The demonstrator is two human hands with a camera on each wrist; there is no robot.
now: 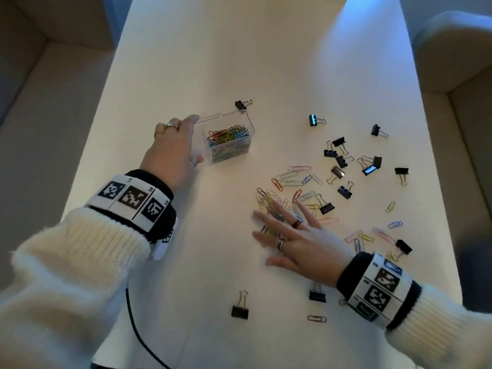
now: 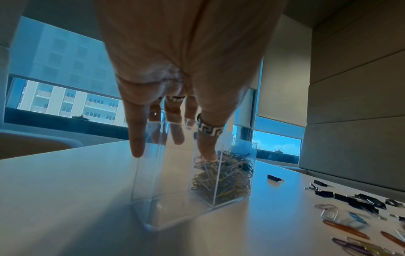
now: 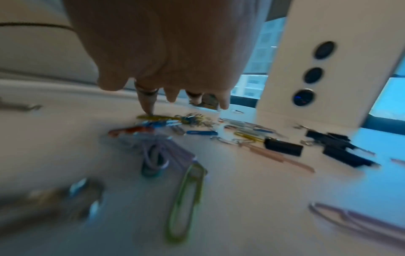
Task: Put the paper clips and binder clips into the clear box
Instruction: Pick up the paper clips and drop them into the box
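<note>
Paper clips [image 1: 269,202] under spread, flat right hand [image 1: 295,241]; clear box [image 1: 229,139] well apart up-left, steadied by left hand [image 1: 173,150] clasping its wall.

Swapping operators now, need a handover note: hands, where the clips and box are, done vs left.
Left hand: holds the box by its near-left end, thumb on the front wall.
Right hand: open, flat on the table, fingers spread over a pile of paper clips.
Done: one box compartment is part-filled with paper clips; the other compartment is empty.
Left: loose paper clips on the table around the right hand, and all the binder clips, which are scattered, mostly to the right, one behind the box, two near the front edge.
</note>
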